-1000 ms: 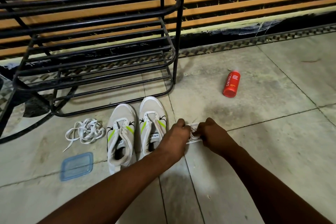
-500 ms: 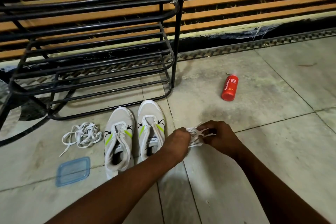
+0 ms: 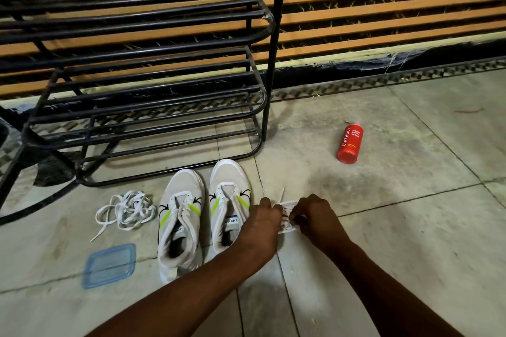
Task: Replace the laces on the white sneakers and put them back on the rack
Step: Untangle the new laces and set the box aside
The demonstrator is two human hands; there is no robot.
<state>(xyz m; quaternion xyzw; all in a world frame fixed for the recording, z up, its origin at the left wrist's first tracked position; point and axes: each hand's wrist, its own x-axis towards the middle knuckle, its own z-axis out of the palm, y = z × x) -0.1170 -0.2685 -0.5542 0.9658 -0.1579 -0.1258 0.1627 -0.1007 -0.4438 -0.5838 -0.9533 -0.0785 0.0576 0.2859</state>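
Two white sneakers with green stripes stand side by side on the floor, toes toward the rack: the left sneaker (image 3: 179, 216) and the right sneaker (image 3: 228, 200), both without laces. A loose pile of white laces (image 3: 128, 209) lies left of them. Just right of the shoes, my left hand (image 3: 264, 224) and my right hand (image 3: 315, 216) both pinch a small bundle of white laces (image 3: 286, 216) held between them just above the floor. The black metal shoe rack (image 3: 153, 85) stands behind the sneakers with bare shelves.
A red foam-wash bottle (image 3: 349, 142) lies on the tiles at the right. A clear blue plastic lid (image 3: 109, 265) rests on the floor at the front left. A slatted wooden wall (image 3: 383, 8) runs behind the rack.
Both hands have stayed on the lace bundle, working it between the fingers; my right hand has drawn back a little to the right. The sneakers and the loose laces have not moved.
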